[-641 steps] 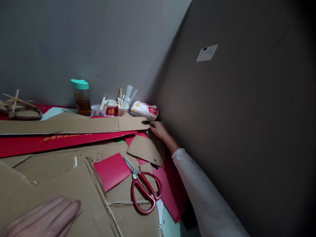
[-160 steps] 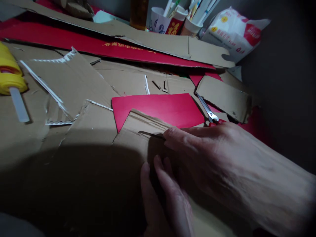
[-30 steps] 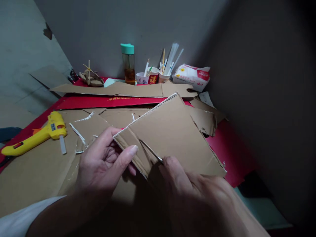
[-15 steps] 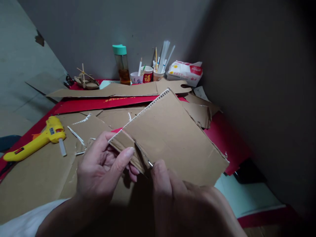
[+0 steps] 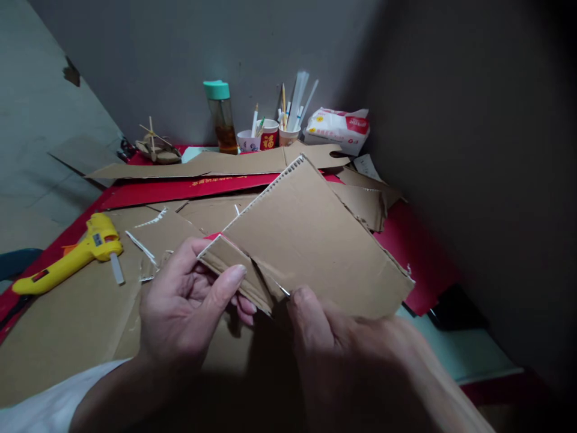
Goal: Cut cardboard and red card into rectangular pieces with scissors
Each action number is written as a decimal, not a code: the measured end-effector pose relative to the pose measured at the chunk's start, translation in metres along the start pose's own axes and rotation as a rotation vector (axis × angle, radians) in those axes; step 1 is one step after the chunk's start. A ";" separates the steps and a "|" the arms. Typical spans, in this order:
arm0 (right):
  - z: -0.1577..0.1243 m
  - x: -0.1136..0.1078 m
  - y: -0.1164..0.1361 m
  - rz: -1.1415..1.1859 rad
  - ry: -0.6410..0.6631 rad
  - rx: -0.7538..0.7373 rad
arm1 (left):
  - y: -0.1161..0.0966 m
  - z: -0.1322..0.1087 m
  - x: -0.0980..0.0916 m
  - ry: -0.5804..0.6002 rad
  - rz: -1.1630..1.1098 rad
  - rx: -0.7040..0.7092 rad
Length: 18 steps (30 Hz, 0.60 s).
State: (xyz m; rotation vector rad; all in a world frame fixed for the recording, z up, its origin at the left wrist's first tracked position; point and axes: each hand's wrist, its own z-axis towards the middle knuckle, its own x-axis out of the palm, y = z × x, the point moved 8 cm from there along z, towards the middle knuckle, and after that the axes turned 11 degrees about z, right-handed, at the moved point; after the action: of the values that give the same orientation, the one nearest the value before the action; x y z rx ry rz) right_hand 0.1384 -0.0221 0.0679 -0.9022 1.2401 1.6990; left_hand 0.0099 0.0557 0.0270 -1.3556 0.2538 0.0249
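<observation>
A large brown cardboard sheet point(image 5: 315, 240) is lifted off the table and tilted toward me. My left hand point(image 5: 189, 310) pinches its near left corner strip between thumb and fingers. My right hand point(image 5: 347, 355) is closed round a thin metal blade point(image 5: 283, 291), of which only the tip shows at the sheet's lower edge. The blade sits in a cut that splits the corner strip from the rest of the sheet. Its handle is hidden inside my fist.
A yellow glue gun point(image 5: 72, 255) lies at the left on flat cardboard scraps. At the back stand a teal-capped bottle point(image 5: 220, 117), paper cups of pens point(image 5: 270, 132) and a white packet point(image 5: 338, 126). A small cardboard model point(image 5: 155, 147) sits far left. A dark panel point(image 5: 473, 150) closes the right side.
Over the last second the blade was drawn down the cut toward the sheet's near edge, so less of it shows. The sheet rose slightly; my left hand kept its pinch.
</observation>
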 end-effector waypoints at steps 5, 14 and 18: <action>-0.012 0.016 -0.016 0.071 0.244 -0.012 | 0.005 0.002 0.003 0.065 -0.016 -0.010; -0.016 0.019 -0.022 0.127 0.340 0.097 | 0.007 0.002 0.004 0.110 -0.017 -0.005; -0.018 0.024 -0.025 0.152 0.335 0.137 | 0.009 0.000 0.006 0.127 0.014 -0.021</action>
State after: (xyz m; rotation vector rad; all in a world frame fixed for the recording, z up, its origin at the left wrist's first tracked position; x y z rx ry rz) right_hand 0.1531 -0.0299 0.0331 -1.0611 1.6635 1.5973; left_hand 0.0141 0.0567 0.0174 -1.3785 0.3703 -0.0473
